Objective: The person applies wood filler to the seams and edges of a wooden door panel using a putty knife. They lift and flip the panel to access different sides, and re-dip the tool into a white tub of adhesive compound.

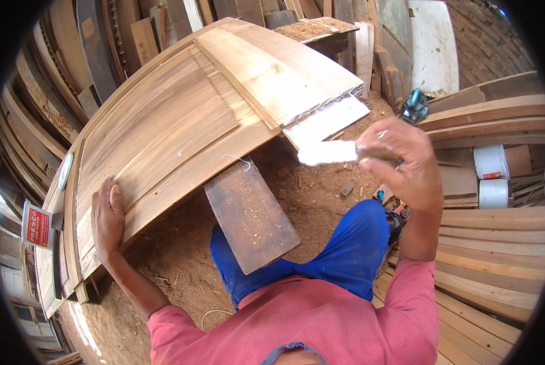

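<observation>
White-coated tool juts left from the right hand, its curled fingers pinching the tool's mostly hidden end; its kind is unclear. Beneath the left hand, fingers extended, lies the wooden panel.

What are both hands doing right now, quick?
Left hand: open, resting on the wooden panel.
Right hand: closed, holding a white-ended tool.
</observation>
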Demonstrator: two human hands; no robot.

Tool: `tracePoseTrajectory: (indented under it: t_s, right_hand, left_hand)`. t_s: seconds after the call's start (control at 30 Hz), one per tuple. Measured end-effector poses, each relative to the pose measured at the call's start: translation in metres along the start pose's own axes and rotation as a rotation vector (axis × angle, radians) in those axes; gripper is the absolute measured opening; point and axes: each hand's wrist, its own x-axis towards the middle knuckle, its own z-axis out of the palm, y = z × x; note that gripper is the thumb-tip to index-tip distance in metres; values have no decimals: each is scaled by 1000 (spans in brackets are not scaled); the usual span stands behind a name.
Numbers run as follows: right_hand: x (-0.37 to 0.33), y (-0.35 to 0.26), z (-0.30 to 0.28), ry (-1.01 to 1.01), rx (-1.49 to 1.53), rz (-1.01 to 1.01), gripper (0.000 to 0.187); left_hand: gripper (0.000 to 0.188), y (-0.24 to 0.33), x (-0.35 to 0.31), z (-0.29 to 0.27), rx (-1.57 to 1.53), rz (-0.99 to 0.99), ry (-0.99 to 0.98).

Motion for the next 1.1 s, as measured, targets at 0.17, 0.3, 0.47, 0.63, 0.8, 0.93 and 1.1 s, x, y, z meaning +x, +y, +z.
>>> tracePoseTrajectory:
  t_s: [0.17, 0.3, 0.47, 0.63, 0.8, 0.93, 1.1]
  right_hand:
    - [-10, 22, -20, -15, -123, 15, 14]
    - [-22, 51, -25, 154, 70, 24, 14]
    - [-41, 128, -14, 265, 153, 213, 16]
    - [-41, 194, 29, 487, 350, 170, 19]
    - [-40, 183, 50, 395, 595, 343, 18]
    - [-63, 211, 44, 380, 611, 198, 16]
    - [-50, 181, 84, 636, 252, -319, 15]
  left_hand:
    - [46, 8, 3, 5, -37, 30, -24]
    - [46, 2, -1, -5, -38, 29, -13]
    - [46, -1, 4, 3, -92, 34, -47]
    - [47, -19, 8, 4, -80, 42, -54]
    - [48, -48, 16, 0, -169, -23, -85]
    - [47, -13, 13, 13, -289, -63, -71]
    - [43, 97, -44, 57, -209, -22, 327]
